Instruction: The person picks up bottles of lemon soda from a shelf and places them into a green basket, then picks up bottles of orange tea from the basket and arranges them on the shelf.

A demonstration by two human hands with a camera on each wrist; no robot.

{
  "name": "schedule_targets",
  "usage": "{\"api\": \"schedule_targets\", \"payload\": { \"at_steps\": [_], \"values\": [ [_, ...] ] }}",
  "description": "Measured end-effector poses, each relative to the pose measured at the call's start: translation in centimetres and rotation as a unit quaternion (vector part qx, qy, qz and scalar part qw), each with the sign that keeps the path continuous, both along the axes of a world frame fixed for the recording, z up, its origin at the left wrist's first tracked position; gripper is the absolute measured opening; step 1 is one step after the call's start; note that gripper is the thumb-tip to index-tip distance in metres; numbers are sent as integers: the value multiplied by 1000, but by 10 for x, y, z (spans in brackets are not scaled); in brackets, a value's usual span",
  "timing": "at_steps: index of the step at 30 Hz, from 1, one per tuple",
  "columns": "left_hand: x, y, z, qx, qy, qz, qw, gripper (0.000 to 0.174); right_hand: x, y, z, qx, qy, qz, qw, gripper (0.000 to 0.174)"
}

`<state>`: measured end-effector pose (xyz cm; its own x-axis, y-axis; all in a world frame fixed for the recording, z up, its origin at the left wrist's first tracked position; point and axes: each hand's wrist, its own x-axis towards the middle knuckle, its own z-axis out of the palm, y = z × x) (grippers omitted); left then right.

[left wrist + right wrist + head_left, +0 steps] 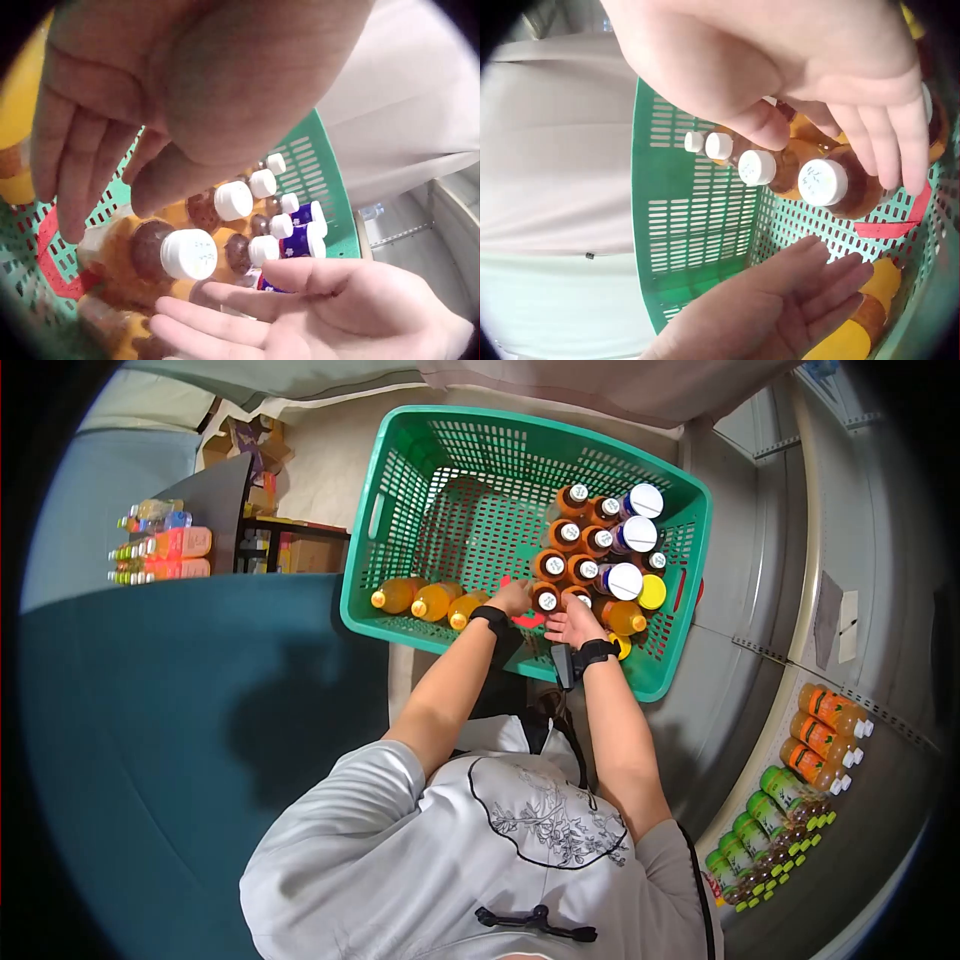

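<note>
Inside a green plastic basket (530, 435), my left hand (512, 598) and right hand (577, 623) flank the front of a cluster of bottles. Amber-orange drink bottles (552, 565) with white caps stand there in rows. Between my hands is the nearest bottle (851, 196), its white cap bearing small dark print. Fingers of both hands reach down, extended and loosely bent, with nothing gripped. In the left wrist view the right palm is turned up, beside the caps. The left fingertips hang over the bottle's side, close to a red strip (52, 255) on the basket.
Purple-labelled jars (622, 582) with white lids stand right of the bottles, beside a yellow lid (652, 592). Yellow-capped orange bottles (435, 601) lean along the front left basket wall. Shelves hold orange-labelled bottles (820, 735) at right, and pink drinks (180, 542) stand at left.
</note>
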<state>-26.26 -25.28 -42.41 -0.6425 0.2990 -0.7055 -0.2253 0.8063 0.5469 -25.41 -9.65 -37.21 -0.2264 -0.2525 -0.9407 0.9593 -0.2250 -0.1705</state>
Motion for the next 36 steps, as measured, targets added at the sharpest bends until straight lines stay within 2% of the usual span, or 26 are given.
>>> {"api": "schedule_targets", "payload": {
  "at_steps": [2, 4, 6, 7, 10, 11, 12, 13, 14, 15, 19, 21, 24, 26, 28, 30, 32, 36],
  "values": [
    [-8, 8, 32, -4, -33, 108, 994, 51, -2, -4, -5, 11, -7, -19, 1000, 54],
    [-10, 10, 38, 40, -31, 109, 993, 55, -5, -6, -9, 6, -12, -16, 1000, 61],
    [-19, 11, 47, 65, -150, 137, 977, 58, -9, -8, -14, 13, -19, -4, 1000, 65],
    [-22, 13, 48, 79, -193, 183, 961, 60, -11, -9, -17, 14, -29, -7, 999, 68],
    [-23, 12, 36, 132, -143, 179, 965, 66, -13, -13, -28, 50, -36, -5, 998, 66],
    [-34, 16, 71, 150, -192, 194, 950, 70, -12, -14, -38, 48, -43, -4, 998, 61],
    [-26, 13, 38, 149, -194, 194, 950, 70, -11, -14, -45, 48, -46, -5, 998, 61],
    [-10, 9, -16, 175, -134, 164, 962, 72, -11, -15, -44, 50, -48, -14, 997, 58],
    [-3, 7, -47, 200, -72, 134, 968, 74, -12, -17, -45, 53, -49, -24, 997, 56],
    [-10, 7, -24, 205, -119, 137, 962, 77, -12, -17, -46, 48, -45, -25, 997, 53],
    [-9, 6, -19, 242, -132, 144, 951, 77, -10, -17, -49, 64, -46, -24, 997, 51],
    [-12, 6, -14, 126, -112, 101, 980, 80, -9, -17, -57, 68, -37, -16, 997, 47],
    [-6, -1, -29, 134, -49, 76, 987, 83, -6, -13, -58, 31, -17, -35, 999, 44],
    [-12, -5, -11, 121, -33, 76, 989, 81, -13, -14, -37, 30, 0, -38, 999, 41],
    [-14, -8, 9, 175, -44, 69, 981, 78, -11, -14, -31, 19, 10, -9, 1000, 45],
    [-9, -12, 2, 219, -60, 94, 969, 77, -7, -10, -23, 7, 59, 29, 998, 59],
    [-20, -11, 47, 115, -45, 7, 992, 76, -4, -8, 0, 3, 80, 28, 996, 67],
    [-19, -11, 98, 134, 38, -39, 990, 74, -5, 5, 63, -18, 100, 36, 994, 69]
  ]
}}
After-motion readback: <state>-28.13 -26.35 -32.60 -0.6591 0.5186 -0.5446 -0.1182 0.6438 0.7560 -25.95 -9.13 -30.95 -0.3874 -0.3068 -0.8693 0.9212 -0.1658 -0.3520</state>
